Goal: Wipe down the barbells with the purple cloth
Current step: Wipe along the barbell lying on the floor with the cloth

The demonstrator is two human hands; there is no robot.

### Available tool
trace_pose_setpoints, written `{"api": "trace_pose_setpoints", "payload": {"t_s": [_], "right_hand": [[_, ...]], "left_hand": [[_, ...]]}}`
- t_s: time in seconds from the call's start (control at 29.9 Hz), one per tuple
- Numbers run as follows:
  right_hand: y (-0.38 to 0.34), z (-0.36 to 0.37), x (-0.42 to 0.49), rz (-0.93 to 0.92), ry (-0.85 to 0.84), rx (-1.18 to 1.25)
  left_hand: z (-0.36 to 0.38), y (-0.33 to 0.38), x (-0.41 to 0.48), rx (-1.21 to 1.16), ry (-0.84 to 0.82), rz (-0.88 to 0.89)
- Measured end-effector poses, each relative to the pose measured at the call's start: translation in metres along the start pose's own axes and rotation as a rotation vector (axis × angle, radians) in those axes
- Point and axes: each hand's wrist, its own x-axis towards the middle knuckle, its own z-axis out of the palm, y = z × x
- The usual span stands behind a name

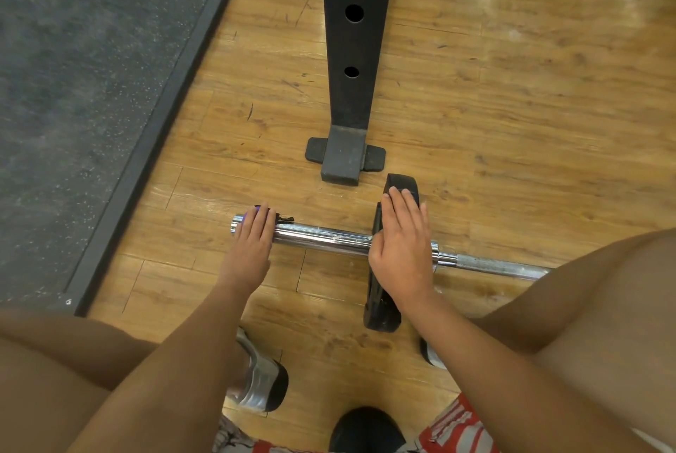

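Left hand (252, 236) flat on purple cloth (258, 209)

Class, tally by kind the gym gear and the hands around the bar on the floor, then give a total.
Barbell: 1
Weight plate: 1
Purple cloth: 1
Black rack post: 1
Hands: 2 (left hand, right hand)
Total: 6

purple cloth (260, 210): mostly hidden under left hand (252, 244), sliver shows at its fingertips | barbell (322, 236): shaft vanishes behind thigh (585, 288) at 3 o'clock | weight plate (380, 310): middle covered by right hand (400, 244) | rack upright (351, 50): cut off at 12 o'clock
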Motion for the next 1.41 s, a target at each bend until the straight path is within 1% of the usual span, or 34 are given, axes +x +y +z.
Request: {"api": "trace_pose_setpoints", "payload": {"t_s": [0.07,0.2,0.27,0.37,0.4,0.5,0.64,0.74,0.9,1.1,1.2,1.41], "right_hand": [[0.000,0.002,-0.005,-0.004,0.002,-0.002],[-0.001,0.003,-0.013,-0.015,0.026,0.002],[-0.002,0.003,-0.015,-0.016,0.032,0.001],[-0.002,0.003,-0.016,-0.014,0.041,0.001],[-0.002,0.003,-0.016,-0.015,0.041,0.001],[-0.002,0.003,-0.013,-0.021,0.025,-0.006],[0.001,0.006,-0.015,-0.025,0.017,-0.015],[-0.001,0.006,-0.020,-0.019,0.036,0.000],[-0.003,0.006,-0.027,-0.022,0.045,0.001],[-0.001,0.009,-0.032,-0.025,0.026,-0.017],[-0.003,0.008,-0.036,-0.023,0.041,0.005],[-0.003,0.010,-0.051,-0.050,0.070,0.021]], "left_hand": [[0.002,-0.002,0.000,-0.012,0.058,0.023],[0.000,-0.004,0.002,-0.059,0.060,0.042],[-0.002,0.000,0.004,-0.094,0.044,0.078],[-0.005,0.022,0.009,-0.098,-0.013,0.201],[-0.005,0.030,0.010,-0.104,-0.024,0.218],[-0.004,0.033,0.011,-0.124,-0.022,0.169],[-0.009,0.012,0.008,-0.173,-0.042,-0.034],[-0.012,0.027,0.006,-0.182,-0.025,-0.105],[-0.007,0.061,0.002,-0.156,-0.047,0.005],[-0.019,0.047,0.007,-0.169,-0.140,-0.078],[-0.014,0.057,-0.002,-0.149,-0.093,-0.081],[-0.007,0.081,-0.013,-0.120,-0.056,0.025]]}}
